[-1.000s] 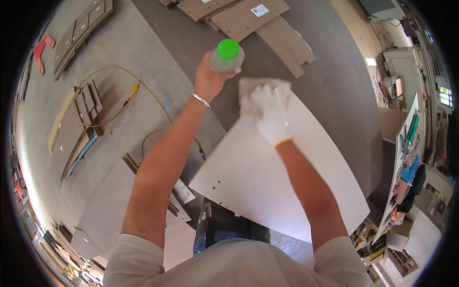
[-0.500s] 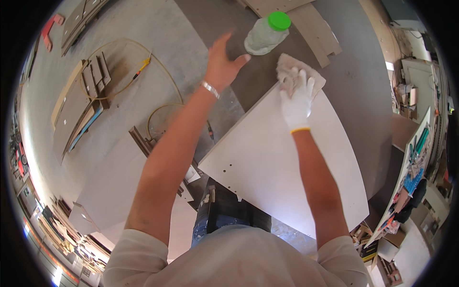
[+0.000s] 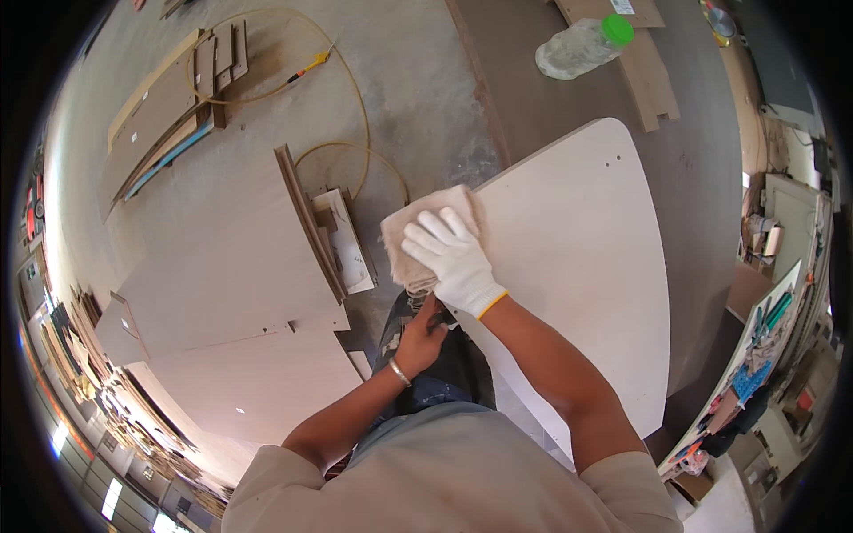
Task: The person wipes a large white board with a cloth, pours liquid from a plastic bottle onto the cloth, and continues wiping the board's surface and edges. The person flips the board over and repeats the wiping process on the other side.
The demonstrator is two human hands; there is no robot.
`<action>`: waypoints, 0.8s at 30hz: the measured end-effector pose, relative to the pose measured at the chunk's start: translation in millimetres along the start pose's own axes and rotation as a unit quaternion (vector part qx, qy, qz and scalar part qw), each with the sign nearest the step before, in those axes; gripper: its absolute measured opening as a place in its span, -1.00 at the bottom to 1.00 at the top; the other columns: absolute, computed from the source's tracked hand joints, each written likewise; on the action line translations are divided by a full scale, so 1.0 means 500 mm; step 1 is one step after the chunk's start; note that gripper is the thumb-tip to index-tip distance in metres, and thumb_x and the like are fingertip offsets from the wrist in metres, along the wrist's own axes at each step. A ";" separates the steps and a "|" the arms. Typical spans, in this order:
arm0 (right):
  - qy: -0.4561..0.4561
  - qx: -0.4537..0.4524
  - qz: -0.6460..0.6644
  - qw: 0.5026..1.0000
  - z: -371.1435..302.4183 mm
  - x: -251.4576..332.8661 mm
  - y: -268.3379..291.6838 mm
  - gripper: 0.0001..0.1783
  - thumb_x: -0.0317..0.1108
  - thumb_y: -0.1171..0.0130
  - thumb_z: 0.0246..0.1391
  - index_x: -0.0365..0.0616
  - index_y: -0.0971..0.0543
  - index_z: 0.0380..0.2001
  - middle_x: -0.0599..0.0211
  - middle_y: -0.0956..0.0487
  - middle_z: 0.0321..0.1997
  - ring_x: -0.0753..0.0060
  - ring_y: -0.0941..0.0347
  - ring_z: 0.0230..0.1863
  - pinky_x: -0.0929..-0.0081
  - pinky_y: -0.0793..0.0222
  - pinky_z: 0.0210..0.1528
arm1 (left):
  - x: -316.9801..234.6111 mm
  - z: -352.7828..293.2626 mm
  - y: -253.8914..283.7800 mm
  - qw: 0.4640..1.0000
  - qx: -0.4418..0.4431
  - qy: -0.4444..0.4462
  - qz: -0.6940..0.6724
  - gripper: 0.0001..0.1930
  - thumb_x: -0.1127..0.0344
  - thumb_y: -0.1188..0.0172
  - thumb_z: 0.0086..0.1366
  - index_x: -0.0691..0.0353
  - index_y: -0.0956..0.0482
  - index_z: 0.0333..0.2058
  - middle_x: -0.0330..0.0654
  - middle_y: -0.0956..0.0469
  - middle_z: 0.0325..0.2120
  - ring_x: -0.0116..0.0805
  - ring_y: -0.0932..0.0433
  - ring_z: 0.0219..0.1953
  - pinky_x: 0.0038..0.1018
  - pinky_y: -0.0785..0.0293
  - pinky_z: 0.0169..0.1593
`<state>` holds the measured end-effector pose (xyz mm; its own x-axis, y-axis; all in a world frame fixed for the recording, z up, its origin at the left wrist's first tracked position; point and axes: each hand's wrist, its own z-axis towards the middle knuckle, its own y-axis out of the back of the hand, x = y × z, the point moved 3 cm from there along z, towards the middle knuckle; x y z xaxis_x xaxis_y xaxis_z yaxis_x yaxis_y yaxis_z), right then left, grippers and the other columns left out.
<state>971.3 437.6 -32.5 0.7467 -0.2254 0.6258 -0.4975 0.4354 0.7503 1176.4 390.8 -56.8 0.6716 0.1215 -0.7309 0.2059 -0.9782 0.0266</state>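
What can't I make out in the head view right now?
In the head view:
White panel: its edge under the cloth, covered by it.
Right hand: thumb, hidden by the hand itself.
Left hand: fingertips, too dim to tell whether they touch the panel.
Brown board beyond the bottle: cut off by the top edge.
Blue item, right: too small to identify.
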 end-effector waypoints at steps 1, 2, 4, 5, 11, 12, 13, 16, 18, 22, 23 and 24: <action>-0.035 0.079 -0.036 0.996 0.015 -0.013 0.009 -0.39 -0.34 -0.25 -0.11 -0.05 -0.53 0.13 0.14 -0.48 0.21 0.07 -0.28 0.33 -0.09 -0.19 0.36 | -0.005 0.011 -0.024 1.000 -0.006 0.007 -0.027 -0.23 0.61 -0.09 0.32 0.37 -0.03 0.48 0.07 -0.50 0.22 -0.21 -0.50 0.23 -0.39 -0.40 0.27; -0.070 0.156 -0.074 0.982 0.039 -0.038 0.050 -0.36 -0.33 -0.25 -0.10 -0.06 -0.51 0.17 0.12 -0.48 0.21 0.06 -0.25 0.37 -0.11 -0.16 0.38 | -0.005 0.012 -0.034 0.995 -0.014 0.015 -0.099 -0.18 0.64 -0.07 0.30 0.39 0.07 0.50 0.08 -0.45 0.26 -0.26 -0.46 0.27 -0.45 -0.38 0.25; -0.111 0.185 -0.144 0.966 0.035 -0.070 0.075 -0.32 -0.34 -0.26 -0.08 -0.08 -0.49 0.21 0.09 -0.48 0.23 0.03 -0.20 0.42 -0.13 -0.13 0.41 | 0.007 0.013 -0.040 0.995 -0.008 -0.046 -0.086 -0.15 0.66 -0.05 0.30 0.35 0.13 0.51 0.06 -0.42 0.30 -0.30 -0.43 0.29 -0.47 -0.38 0.24; -0.111 0.140 -0.173 0.969 0.020 -0.081 0.065 -0.32 -0.34 -0.25 -0.06 -0.09 -0.48 0.23 0.08 -0.47 0.25 0.01 -0.18 0.44 -0.12 -0.13 0.42 | 0.015 0.014 -0.040 0.994 -0.002 -0.077 -0.076 -0.14 0.67 -0.04 0.30 0.33 0.16 0.52 0.06 -0.40 0.31 -0.31 -0.42 0.30 -0.47 -0.38 0.24; 0.004 0.045 -0.079 0.996 0.004 0.069 -0.073 -0.48 -0.46 -0.26 -0.20 0.02 -0.65 -0.03 0.32 -0.49 0.24 -0.11 -0.24 0.34 0.05 -0.13 0.45 | 0.089 0.033 -0.065 0.973 0.071 -0.048 -0.212 -0.18 0.76 0.04 0.26 0.21 -0.05 0.49 -0.14 -0.29 0.40 -0.24 -0.25 0.44 -0.44 -0.22 0.36; -0.007 0.038 -0.070 0.997 0.002 0.075 -0.069 -0.51 -0.45 -0.25 -0.18 0.00 -0.66 -0.06 0.31 -0.50 0.24 -0.09 -0.24 0.34 0.03 -0.13 0.44 | 0.087 0.037 -0.061 0.960 0.085 -0.040 -0.265 -0.20 0.75 0.03 0.26 0.22 -0.09 0.47 -0.14 -0.30 0.40 -0.26 -0.25 0.43 -0.44 -0.24 0.35; -0.014 0.032 -0.060 0.998 -0.002 0.076 -0.058 -0.55 -0.44 -0.24 -0.16 -0.02 -0.67 -0.08 0.31 -0.50 0.23 -0.07 -0.25 0.34 0.01 -0.13 0.43 | 0.091 0.035 -0.059 0.943 0.095 -0.034 -0.318 -0.23 0.75 0.02 0.26 0.24 -0.13 0.46 -0.14 -0.31 0.39 -0.27 -0.26 0.42 -0.43 -0.25 0.35; 0.023 0.083 -0.081 0.993 -0.139 0.108 -0.048 -0.54 -0.34 -0.24 -0.11 -0.18 -0.65 -0.06 0.23 -0.52 0.22 -0.03 -0.31 0.32 -0.10 -0.11 0.40 | 0.129 0.017 -0.055 0.948 0.119 0.039 -0.293 -0.27 0.68 -0.03 0.27 0.23 -0.21 0.43 -0.16 -0.32 0.38 -0.30 -0.31 0.39 -0.39 -0.26 0.36; 0.010 0.078 -0.093 0.993 -0.190 0.140 -0.056 -0.52 -0.35 -0.24 -0.12 -0.19 -0.65 -0.04 0.20 -0.52 0.23 -0.04 -0.33 0.30 -0.13 -0.09 0.41 | 0.163 0.003 -0.076 0.942 0.120 0.054 -0.308 -0.29 0.66 -0.02 0.27 0.22 -0.24 0.43 -0.20 -0.31 0.39 -0.29 -0.27 0.42 -0.36 -0.24 0.37; -0.020 0.044 -0.154 0.987 -0.066 0.096 -0.084 -0.44 -0.34 -0.24 -0.13 -0.17 -0.63 0.05 0.19 -0.50 0.29 -0.05 -0.26 0.38 -0.13 0.02 0.49 | 0.172 -0.017 -0.142 0.880 0.150 0.008 -0.450 -0.25 0.70 0.04 0.24 0.20 -0.23 0.44 -0.28 -0.29 0.40 -0.33 -0.16 0.48 -0.33 -0.17 0.41; -0.025 0.028 -0.165 0.986 -0.032 0.095 -0.089 -0.42 -0.34 -0.23 -0.13 -0.18 -0.63 0.07 0.19 -0.50 0.30 -0.04 -0.24 0.41 -0.13 0.04 0.50 | 0.171 -0.024 -0.146 0.880 0.148 0.008 -0.450 -0.26 0.70 0.04 0.24 0.21 -0.23 0.43 -0.28 -0.30 0.40 -0.33 -0.16 0.48 -0.34 -0.16 0.41; -0.046 0.041 -0.168 0.984 -0.024 0.095 -0.096 -0.40 -0.35 -0.22 -0.12 -0.21 -0.60 0.10 0.16 -0.47 0.34 -0.04 -0.17 0.47 -0.13 0.10 0.53 | 0.171 -0.021 -0.143 0.881 0.147 0.005 -0.450 -0.26 0.70 0.04 0.24 0.21 -0.23 0.43 -0.28 -0.30 0.39 -0.33 -0.16 0.48 -0.34 -0.15 0.41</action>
<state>1036.1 416.1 -41.3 0.8344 -0.4236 0.3527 -0.2656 0.2517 0.9306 1226.7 473.1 -113.8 0.3371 0.8697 -0.3606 0.4655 -0.4869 -0.7391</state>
